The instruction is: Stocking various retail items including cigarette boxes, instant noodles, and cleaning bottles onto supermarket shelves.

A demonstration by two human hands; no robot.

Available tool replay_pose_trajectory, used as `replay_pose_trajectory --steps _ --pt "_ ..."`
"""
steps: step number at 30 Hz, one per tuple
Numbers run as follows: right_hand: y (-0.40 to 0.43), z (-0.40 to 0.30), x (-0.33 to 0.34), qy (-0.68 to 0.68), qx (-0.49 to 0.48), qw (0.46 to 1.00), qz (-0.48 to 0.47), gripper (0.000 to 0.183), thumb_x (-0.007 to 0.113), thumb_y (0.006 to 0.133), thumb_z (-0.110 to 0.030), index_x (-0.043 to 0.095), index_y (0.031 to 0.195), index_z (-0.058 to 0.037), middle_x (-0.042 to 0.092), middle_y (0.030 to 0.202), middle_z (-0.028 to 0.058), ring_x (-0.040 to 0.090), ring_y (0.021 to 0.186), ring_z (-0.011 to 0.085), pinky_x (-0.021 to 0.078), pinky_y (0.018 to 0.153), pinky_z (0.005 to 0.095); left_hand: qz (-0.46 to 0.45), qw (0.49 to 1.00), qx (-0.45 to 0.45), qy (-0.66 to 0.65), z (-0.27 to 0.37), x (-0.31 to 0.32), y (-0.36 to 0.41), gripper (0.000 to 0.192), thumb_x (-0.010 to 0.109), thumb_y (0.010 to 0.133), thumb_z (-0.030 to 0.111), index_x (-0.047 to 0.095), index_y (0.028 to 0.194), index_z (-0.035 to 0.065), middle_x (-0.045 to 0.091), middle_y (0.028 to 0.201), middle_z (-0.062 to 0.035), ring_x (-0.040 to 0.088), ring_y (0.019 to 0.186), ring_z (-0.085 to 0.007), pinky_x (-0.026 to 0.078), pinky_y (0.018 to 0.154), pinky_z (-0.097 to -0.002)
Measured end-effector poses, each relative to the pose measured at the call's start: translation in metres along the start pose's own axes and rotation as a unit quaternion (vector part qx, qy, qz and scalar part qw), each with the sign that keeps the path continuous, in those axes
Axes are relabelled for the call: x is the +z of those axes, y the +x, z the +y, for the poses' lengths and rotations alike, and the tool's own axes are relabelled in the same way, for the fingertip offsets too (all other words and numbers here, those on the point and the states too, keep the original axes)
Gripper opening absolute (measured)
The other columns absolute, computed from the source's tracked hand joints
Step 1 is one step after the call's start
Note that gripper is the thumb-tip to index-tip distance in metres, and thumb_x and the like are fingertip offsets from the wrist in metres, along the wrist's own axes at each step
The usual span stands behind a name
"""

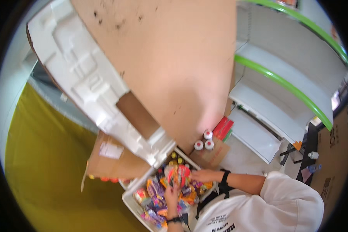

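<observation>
A red, round-faced package [179, 173] is held over a white bin [132, 202] full of goods. My left hand [171, 195] grips its near side, fingers on the front of it. My right hand [203, 175] is at its right edge; blur hides whether those fingers close on it. Below and around both hands lie shiny purple and orange snack packets [155, 188]. A patterned tub or cup [141, 195] sits at the bin's left side. Bottles with yellow caps [177, 159] stand at the far end of the bin.
A moulded white panel [87, 75] rises from the bin against a large cardboard sheet [168, 52]. An open carton [119, 159] adjoins the left side. White bottles with red-centred caps [208, 134] stand beyond. Green-edged shelving [278, 75] is right, a yellow-green cloth [52, 156] left.
</observation>
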State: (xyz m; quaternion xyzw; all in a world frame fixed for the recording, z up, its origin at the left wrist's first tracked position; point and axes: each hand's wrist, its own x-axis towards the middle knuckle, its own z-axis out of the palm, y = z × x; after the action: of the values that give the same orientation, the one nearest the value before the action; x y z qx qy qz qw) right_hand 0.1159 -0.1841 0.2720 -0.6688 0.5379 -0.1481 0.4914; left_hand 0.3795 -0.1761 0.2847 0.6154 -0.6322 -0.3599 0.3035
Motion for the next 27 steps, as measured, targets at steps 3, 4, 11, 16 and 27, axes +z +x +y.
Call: replay_pose_trajectory --steps 3,4,11,16,27 --pt "-0.03 -0.038 -0.011 -0.066 0.045 0.996 -0.039 0.072 0.038 0.104 -0.064 0.069 0.097 0.0012 0.07 0.095 0.0247 0.067 0.091 0.0453 0.054 0.081 0.05 -0.076 0.996 -0.037 -0.013 -0.029 -0.013 -0.041 0.041 0.076 0.092 0.037 0.058 0.088 0.0005 0.064 0.085 -0.0173 0.061 0.078 -0.0238 0.052 0.072 -0.0403" --pt "-0.036 -0.028 0.0 -0.078 -0.018 0.997 -0.003 0.076 0.037 0.103 -0.065 0.069 0.087 0.0012 0.069 0.086 0.024 0.068 0.085 0.0445 0.0537 0.078 0.0509 -0.041 0.997 0.063 0.023 -0.038 -0.01 -0.054 0.036 0.073 0.096 0.03 0.061 0.107 -0.0016 0.065 0.103 -0.0162 0.063 0.09 -0.0219 0.053 0.079 -0.0375" --pt "-0.139 -0.027 -0.021 -0.061 -0.025 0.998 0.002 0.073 0.038 0.105 -0.059 0.071 0.073 -0.002 0.07 0.07 0.0148 0.068 0.069 0.0346 0.0546 0.07 0.0445 -0.197 0.973 -0.099 -0.071 0.059 -0.008 -0.088 0.035 0.068 0.099 0.03 0.066 0.117 -0.0004 0.067 0.112 -0.0206 0.063 0.104 -0.0297 0.049 0.086 -0.0428" --pt "-0.209 -0.02 -0.069 0.074 -0.012 0.997 0.022 0.073 0.038 0.108 -0.054 0.071 0.066 -0.0039 0.072 0.07 0.0072 0.067 0.07 0.0208 0.0531 0.072 0.0347 -0.154 0.957 0.243 0.04 0.111 0.031 -0.088 0.056 0.082 0.085 0.027 0.057 0.126 -0.0017 0.058 0.124 -0.0212 0.058 0.116 -0.0349 0.048 0.096 -0.0459" --pt "-0.41 0.04 -0.162 0.23 -0.083 0.917 0.315 0.06 0.046 0.108 -0.048 0.071 0.079 -0.0023 0.074 0.085 0.0086 0.069 0.083 0.0201 0.0516 0.083 0.0356 -0.326 0.888 0.279 -0.166 0.337 0.201 -0.096 0.103 0.094 0.073 0.022 0.031 0.153 0.0034 0.046 0.147 -0.0185 0.048 0.136 -0.0297 0.042 0.113 -0.0432"
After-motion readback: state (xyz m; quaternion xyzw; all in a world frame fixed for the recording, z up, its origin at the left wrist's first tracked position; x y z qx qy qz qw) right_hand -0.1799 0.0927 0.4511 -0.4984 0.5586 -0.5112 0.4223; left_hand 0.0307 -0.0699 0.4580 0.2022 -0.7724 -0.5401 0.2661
